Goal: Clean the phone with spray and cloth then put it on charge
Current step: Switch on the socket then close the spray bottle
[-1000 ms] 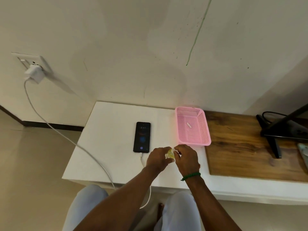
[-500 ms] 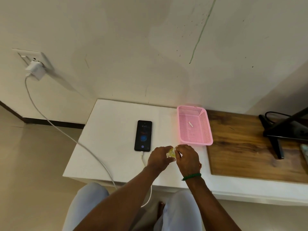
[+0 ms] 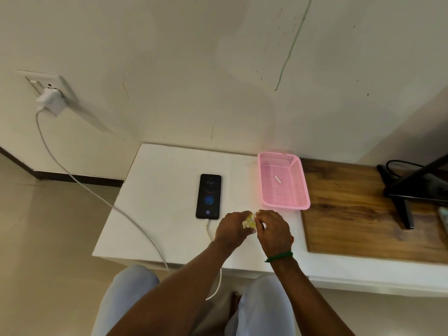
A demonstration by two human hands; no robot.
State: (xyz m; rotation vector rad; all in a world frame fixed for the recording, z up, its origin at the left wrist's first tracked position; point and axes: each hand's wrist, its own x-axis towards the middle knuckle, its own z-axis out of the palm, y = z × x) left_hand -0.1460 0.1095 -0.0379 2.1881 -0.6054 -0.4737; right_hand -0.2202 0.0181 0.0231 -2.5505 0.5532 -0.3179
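A black phone (image 3: 208, 196) lies face up on the white table (image 3: 164, 214), its screen lit, with a white cable (image 3: 101, 198) plugged into its near end. The cable runs off the table's edge and up to a white charger (image 3: 51, 102) in a wall socket. Just right of the phone's near end, my left hand (image 3: 231, 227) and my right hand (image 3: 273, 232) both hold a small yellowish object (image 3: 249, 220) between them. Most of it is hidden by my fingers, so I cannot tell what it is.
A pink plastic basket (image 3: 299, 190) sits at the table's back right with a small white piece (image 3: 277, 179) inside. Right of it lies a wooden surface (image 3: 351, 214) carrying a black stand with cables (image 3: 409, 187). My knees are below the table's front edge.
Both hands stay together on the yellowish object, shifting only slightly. The phone and cable have not moved; the view has tilted a little.
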